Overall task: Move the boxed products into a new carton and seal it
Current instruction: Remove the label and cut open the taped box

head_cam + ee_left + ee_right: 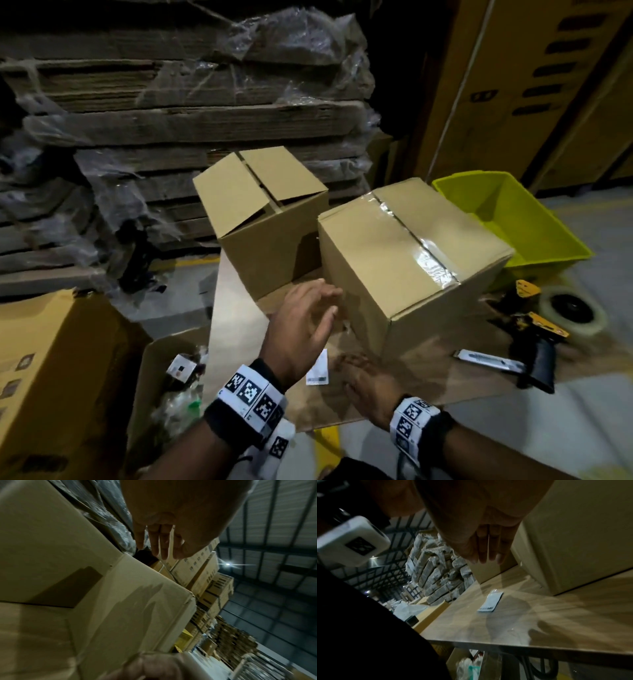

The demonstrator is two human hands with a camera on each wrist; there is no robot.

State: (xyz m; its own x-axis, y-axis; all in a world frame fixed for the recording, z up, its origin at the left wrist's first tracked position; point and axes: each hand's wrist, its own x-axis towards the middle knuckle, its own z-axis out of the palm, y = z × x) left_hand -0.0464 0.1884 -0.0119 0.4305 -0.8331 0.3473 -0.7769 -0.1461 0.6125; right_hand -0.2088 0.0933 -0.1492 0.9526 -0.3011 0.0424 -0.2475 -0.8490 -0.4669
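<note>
A taped carton (pixel 411 260) stands on a flat cardboard sheet (pixel 428 373), clear tape running along its top seam. Behind it to the left is a second carton (pixel 260 209) whose top flaps are folded down and carry no tape. My left hand (pixel 308 318) hovers with straight fingers just off the taped carton's near left face (pixel 130 601); whether it touches is unclear. My right hand (pixel 363 377) is low over the sheet in front of that carton, fingers (pixel 489 550) relaxed, holding nothing. A white label slip (pixel 318 370) lies between my hands.
A tape dispenser (pixel 534 339) with its roll (pixel 572 310) and a box cutter (pixel 489 359) lie at the right. Behind them sits a yellow-green bin (pixel 520 222). A large printed carton (pixel 51 387) and an open box of plastic waste (pixel 174 387) are at the left. Wrapped flat cardboard stacks (pixel 188 102) fill the back.
</note>
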